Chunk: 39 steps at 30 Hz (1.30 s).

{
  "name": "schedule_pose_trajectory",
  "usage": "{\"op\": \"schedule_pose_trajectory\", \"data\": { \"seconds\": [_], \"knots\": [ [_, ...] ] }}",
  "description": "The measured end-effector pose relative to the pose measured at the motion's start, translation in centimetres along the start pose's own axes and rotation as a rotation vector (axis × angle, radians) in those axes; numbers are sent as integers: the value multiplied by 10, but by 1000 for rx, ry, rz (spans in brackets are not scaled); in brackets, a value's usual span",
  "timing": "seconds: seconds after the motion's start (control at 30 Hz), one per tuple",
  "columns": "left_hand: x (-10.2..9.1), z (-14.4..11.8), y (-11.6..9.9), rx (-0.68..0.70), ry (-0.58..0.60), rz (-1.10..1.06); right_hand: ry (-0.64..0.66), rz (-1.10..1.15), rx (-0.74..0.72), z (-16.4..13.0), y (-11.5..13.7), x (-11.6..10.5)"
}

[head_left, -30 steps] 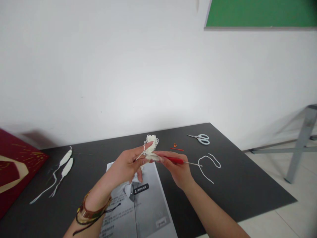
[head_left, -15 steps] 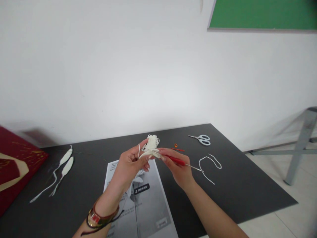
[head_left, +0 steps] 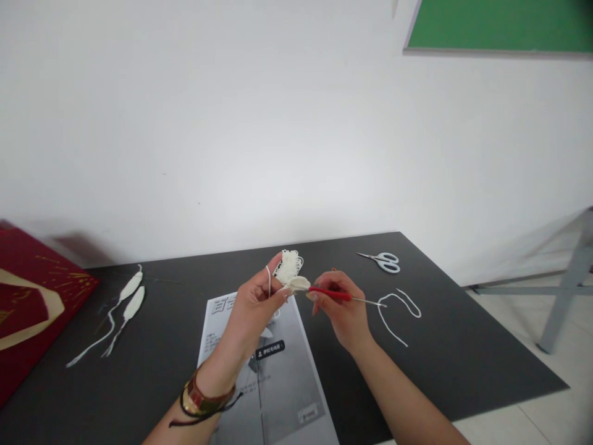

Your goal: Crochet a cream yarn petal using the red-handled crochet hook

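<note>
Between thumb and fingers, my left hand [head_left: 259, 300] pinches a small cream crochet piece [head_left: 299, 283]; a strand of yarn loops over its index finger. My right hand [head_left: 340, 306] grips a crochet hook [head_left: 334, 293] by its red handle, one metal end pointing right and the other end at the crochet piece. Whether that end is inside a stitch is too small to tell. Just behind my left fingers lies a bundle of cream yarn [head_left: 290, 264]. Under my hands is a printed sheet [head_left: 296, 377] with a grey picture.
Scissors [head_left: 384, 261] and a loose white yarn piece [head_left: 393, 315] lie right on the black table [head_left: 445, 346]. Two finished leaf-shaped crochet pieces [head_left: 133, 303] with yarn tails lie left, beside a red bag [head_left: 41, 296]. A white wall rises behind.
My right hand has drawn slightly away from my left, its fingers now further back on the hook. The crochet piece has turned in my left fingers. The whole view has shifted a little.
</note>
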State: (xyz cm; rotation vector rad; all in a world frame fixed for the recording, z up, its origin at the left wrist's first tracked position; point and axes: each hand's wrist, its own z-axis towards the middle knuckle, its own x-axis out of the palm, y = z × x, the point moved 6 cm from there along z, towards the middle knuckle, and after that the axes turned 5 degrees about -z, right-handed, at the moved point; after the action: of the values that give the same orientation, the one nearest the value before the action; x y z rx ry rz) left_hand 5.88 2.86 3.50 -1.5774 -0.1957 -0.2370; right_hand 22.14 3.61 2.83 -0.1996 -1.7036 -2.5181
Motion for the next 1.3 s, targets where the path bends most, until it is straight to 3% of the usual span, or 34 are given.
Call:
{"op": "schedule_pose_trajectory", "data": {
  "seconds": [0.1, 0.2, 0.53, 0.63, 0.7, 0.83, 0.93, 1.3],
  "knots": [
    [-1, 3, 4, -14, -7, -59, 41, 91, 32, 0, -1, 0],
    [-4, 6, 6, -31, -27, -142, 128, -43, -50, 1, 5, -1],
    [-6, 3, 9, -158, -119, -385, 235, -573, -782, -20, 35, 15],
    [-7, 1, 4, -38, -134, -272, 262, -702, -929, -31, 29, 18],
    [-11, 0, -4, 92, -161, -69, 292, -749, -965, -36, 25, 20],
    [-13, -1, -18, 322, -162, 390, 262, -691, -932, -37, 28, 20],
    [-12, 0, -23, 416, -117, 541, 206, -590, -846, -33, 34, 18],
    [-15, 10, -9, 100, 142, 313, 80, -241, -394, -17, 27, -6]
  ]
}}
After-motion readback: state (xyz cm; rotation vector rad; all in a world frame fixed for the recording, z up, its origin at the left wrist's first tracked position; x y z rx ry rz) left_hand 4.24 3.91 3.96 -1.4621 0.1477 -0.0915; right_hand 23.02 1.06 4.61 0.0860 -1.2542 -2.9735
